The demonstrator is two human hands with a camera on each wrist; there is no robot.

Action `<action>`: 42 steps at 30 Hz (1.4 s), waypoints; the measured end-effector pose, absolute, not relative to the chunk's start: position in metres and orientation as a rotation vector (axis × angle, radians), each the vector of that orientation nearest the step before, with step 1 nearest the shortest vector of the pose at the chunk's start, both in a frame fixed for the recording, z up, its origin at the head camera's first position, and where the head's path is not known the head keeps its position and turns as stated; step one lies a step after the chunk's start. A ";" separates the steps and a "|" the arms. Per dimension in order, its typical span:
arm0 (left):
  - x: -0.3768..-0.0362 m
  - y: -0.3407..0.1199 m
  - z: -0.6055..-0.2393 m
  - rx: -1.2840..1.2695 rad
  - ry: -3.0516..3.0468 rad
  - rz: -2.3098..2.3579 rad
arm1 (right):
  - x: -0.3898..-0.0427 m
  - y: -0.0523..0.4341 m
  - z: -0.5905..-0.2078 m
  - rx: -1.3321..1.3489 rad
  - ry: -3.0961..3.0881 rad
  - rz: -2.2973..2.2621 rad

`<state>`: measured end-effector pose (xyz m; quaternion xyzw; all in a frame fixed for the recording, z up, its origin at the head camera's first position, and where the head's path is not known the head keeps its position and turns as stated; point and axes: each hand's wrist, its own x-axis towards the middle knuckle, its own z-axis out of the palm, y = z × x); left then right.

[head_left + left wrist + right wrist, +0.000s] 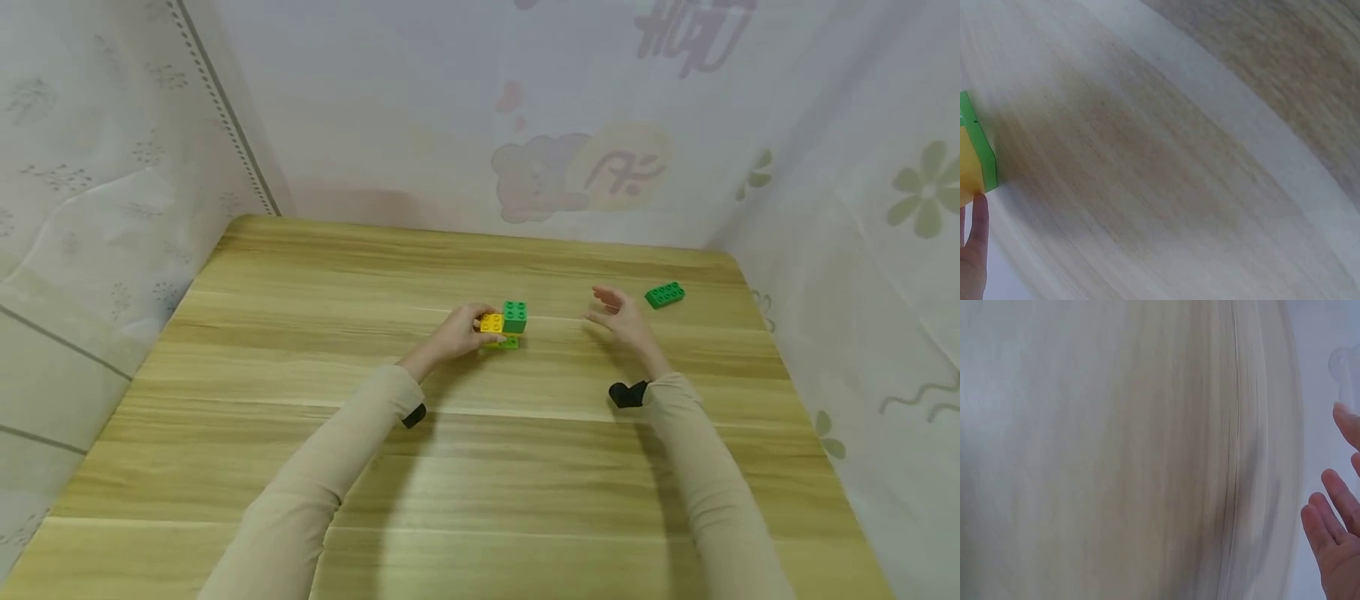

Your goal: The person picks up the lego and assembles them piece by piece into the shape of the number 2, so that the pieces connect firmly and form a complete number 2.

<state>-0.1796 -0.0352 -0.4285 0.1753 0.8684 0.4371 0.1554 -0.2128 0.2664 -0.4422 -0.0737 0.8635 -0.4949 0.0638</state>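
Fingers of the left hand (459, 333) grip the yellow-and-green brick stack (506, 324) mid-table (300, 400), steadying it; the right hand (618, 317) hovers released near 1 loose green brick (664, 294).

Both my sleeved arms extend toward twelve o'clock. My left hand (456, 332) curls its fingers (977, 219) in a grip; my right hand (621, 319) hovers, fingers (1335, 497) relaxed and spread.
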 end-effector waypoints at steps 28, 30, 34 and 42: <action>-0.176 -0.034 -0.427 0.477 2.483 1.268 | -0.230 0.346 -0.451 0.469 2.953 -1.153; -0.175 -0.034 -0.426 0.471 2.483 1.268 | -0.232 0.349 -0.453 0.466 2.940 -1.169; -0.175 -0.033 -0.426 0.494 2.488 1.252 | -0.234 0.353 -0.454 0.470 2.907 -1.229; -0.176 -0.036 -0.427 0.456 2.492 1.272 | -0.241 0.346 -0.455 0.457 2.896 -1.213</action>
